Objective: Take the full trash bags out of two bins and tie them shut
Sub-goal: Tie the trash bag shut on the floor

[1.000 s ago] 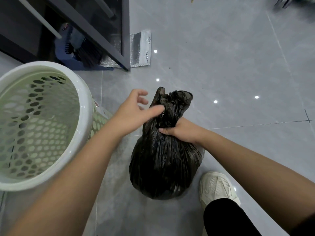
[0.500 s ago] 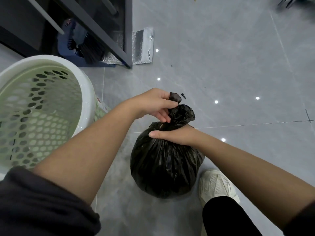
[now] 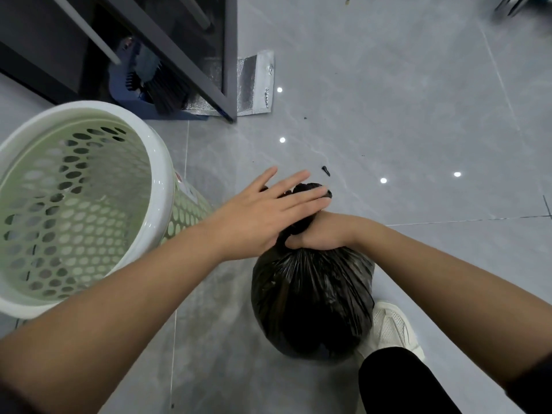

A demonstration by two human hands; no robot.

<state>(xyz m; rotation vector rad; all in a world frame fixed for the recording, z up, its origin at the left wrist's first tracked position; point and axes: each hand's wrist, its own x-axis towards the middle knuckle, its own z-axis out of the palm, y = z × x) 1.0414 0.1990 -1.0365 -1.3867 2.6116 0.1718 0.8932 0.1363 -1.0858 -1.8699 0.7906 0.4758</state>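
One bag gathered, not knotted.
Beside the bin, left hand has released its pinch, fingers flat on top; right hand clenches the neck.

Bright, even overhead light; small white lamp reflections dot the glossy floor beyond the fingers. Edges bow; the corner far right of them blurs.
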